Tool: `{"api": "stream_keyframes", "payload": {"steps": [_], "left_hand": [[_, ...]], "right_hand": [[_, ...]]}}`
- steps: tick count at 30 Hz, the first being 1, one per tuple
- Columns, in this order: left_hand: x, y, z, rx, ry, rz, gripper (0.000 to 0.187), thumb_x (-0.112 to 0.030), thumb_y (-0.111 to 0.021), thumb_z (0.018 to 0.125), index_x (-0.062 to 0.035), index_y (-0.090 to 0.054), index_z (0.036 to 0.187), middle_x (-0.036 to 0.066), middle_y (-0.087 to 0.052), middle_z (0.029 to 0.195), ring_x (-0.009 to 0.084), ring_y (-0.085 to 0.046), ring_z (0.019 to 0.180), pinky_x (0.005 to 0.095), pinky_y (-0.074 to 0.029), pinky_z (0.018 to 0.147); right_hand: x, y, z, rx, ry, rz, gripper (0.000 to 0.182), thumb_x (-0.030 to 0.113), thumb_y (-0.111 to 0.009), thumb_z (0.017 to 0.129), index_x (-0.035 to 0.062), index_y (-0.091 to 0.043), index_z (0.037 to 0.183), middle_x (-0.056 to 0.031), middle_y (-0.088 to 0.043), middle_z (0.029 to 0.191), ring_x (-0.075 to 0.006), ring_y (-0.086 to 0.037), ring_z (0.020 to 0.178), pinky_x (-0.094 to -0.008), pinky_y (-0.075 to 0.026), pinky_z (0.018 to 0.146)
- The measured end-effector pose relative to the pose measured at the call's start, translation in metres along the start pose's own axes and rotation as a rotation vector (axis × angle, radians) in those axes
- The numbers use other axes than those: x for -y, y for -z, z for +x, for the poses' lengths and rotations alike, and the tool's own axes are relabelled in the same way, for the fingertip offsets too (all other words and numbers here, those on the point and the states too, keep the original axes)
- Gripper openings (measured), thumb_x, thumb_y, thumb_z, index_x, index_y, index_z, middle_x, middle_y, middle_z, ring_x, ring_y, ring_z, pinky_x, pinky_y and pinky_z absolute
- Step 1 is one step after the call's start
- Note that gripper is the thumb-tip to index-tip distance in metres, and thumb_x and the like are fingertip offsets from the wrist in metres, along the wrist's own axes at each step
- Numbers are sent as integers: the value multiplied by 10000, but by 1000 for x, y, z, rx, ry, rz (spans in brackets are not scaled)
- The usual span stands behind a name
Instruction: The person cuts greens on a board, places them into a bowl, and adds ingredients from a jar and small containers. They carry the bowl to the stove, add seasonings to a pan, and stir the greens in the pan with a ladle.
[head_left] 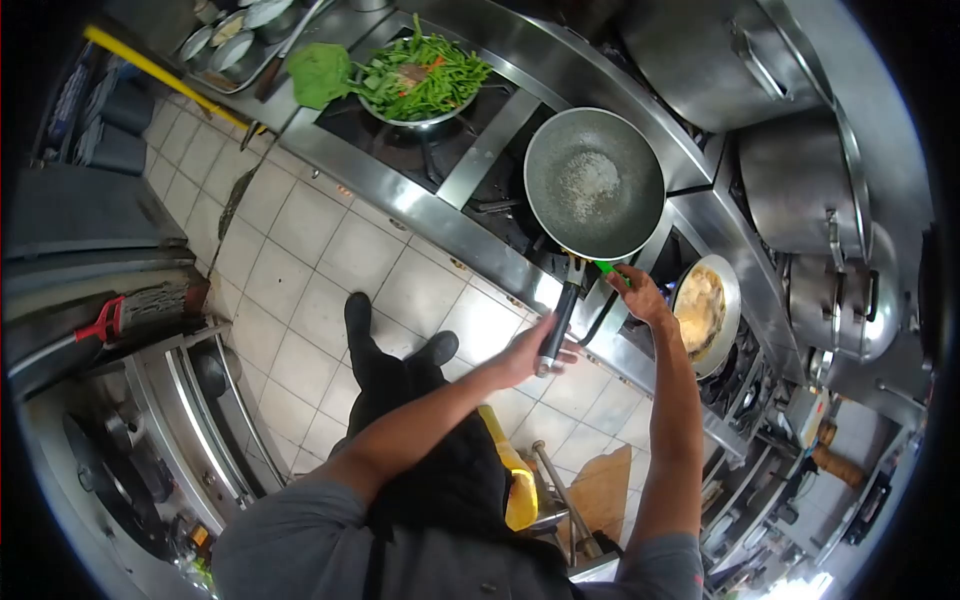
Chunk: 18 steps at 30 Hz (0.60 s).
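A grey frying pan (pixel 630 215) with a patch of whitish grains inside sits over the stove, its handle pointing toward me. My left hand (pixel 530 352) is around the pan's black handle (pixel 563 318), fingers showing on its far side. Just right of the handle, my right hand (pixel 642 296) is closed on a narrow, bright green thing (pixel 606 266) at the pan's near rim; its kind I cannot make out. To the right of that hand, a light-coloured pan (pixel 729 345) holds yellowish, browned food (pixel 698 310).
A pan of chopped greens (pixel 420 80) is on the left burner, beside a green leaf-like piece (pixel 319 75). Large steel pots (pixel 800 180) line the back. Steel bowls (pixel 232 50) stand upper left. Yellow bar (pixel 165 75) juts over the tiled floor (pixel 320 240).
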<state>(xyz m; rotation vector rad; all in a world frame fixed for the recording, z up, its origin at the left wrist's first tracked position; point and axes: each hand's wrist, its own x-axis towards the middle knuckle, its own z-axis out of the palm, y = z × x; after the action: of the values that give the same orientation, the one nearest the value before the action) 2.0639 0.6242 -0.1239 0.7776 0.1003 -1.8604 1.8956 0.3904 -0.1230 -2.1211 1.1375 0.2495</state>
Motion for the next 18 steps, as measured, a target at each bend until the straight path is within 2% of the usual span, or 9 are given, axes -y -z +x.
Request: {"api": "stream_keyframes", "payload": {"steps": [2,5,7,9,11,13,15,16,18], "left_hand": [[19,-2,7,-95,-144,141,455,-513,-418,1009,-81,-556,969,18,-543,678,119,-502,511,270,-428,494],[7,-12,-30,-306,-266,437,486,-536,-419,999,-68,-527,924,1,-480,636,93,-420,451,255,-342,389],[0,-1,-46,-203,-142,397,487,-549,-419,993,-73,-490,917,8,-471,652,101,-456,482,260,-371,391],[-10,2,-52,-141,-156,367,458,-519,-421,1003,-69,-486,949,9,-470,665,98,-451,485,266,-383,374],[-4,16,-39,-156,-206,330,483,-535,-442,990,-54,-489,1002,39,-533,757,111,-515,542,295,-497,445],[-20,2,-51,-185,-107,280,573,-606,-475,947,-47,-480,1074,67,-561,874,132,-571,636,293,-542,546],[-37,16,-64,-42,-111,516,588,-592,-451,963,-63,-442,1219,98,-548,1042,193,-622,864,320,-567,712],[-36,30,-66,-158,-169,633,634,-591,-455,962,-58,-417,1302,91,-547,1080,195,-599,951,329,-552,762],[-33,76,-64,-274,-189,684,818,-614,-575,890,32,-379,1351,96,-589,964,168,-586,825,306,-530,667]], "right_hand": [[31,14,-7,74,-68,18,484,432,-545,960,30,-613,1220,-252,-658,1103,-365,-622,1087,-397,-455,930],[19,-2,-8,-50,-40,42,460,432,-553,955,28,-642,1156,-217,-688,1026,-342,-646,989,-394,-466,877],[18,-2,-14,16,-77,77,432,413,-565,949,32,-650,1136,-196,-696,996,-324,-646,964,-388,-464,861],[8,-9,-17,86,-162,223,423,406,-558,953,16,-642,1094,-51,-596,708,-119,-530,607,-313,-438,625],[12,-11,-48,49,-277,292,397,380,-561,945,2,-631,1038,-104,-607,711,-194,-569,625,-357,-443,621],[-24,-39,-62,-262,47,77,399,382,-556,942,2,-620,1047,-192,-620,752,-306,-604,685,-414,-458,654],[-24,-60,-111,-209,50,89,450,376,-563,941,9,-563,1201,-305,-630,999,-423,-621,935,-466,-463,820],[37,-52,-159,-193,-233,190,575,371,-580,934,-47,-471,1313,-348,-570,1185,-468,-561,1115,-476,-450,922],[26,-100,-219,-237,-324,136,770,432,-585,921,-146,-349,1370,-384,-423,1366,-491,-404,1308,-460,-379,1061]]}}
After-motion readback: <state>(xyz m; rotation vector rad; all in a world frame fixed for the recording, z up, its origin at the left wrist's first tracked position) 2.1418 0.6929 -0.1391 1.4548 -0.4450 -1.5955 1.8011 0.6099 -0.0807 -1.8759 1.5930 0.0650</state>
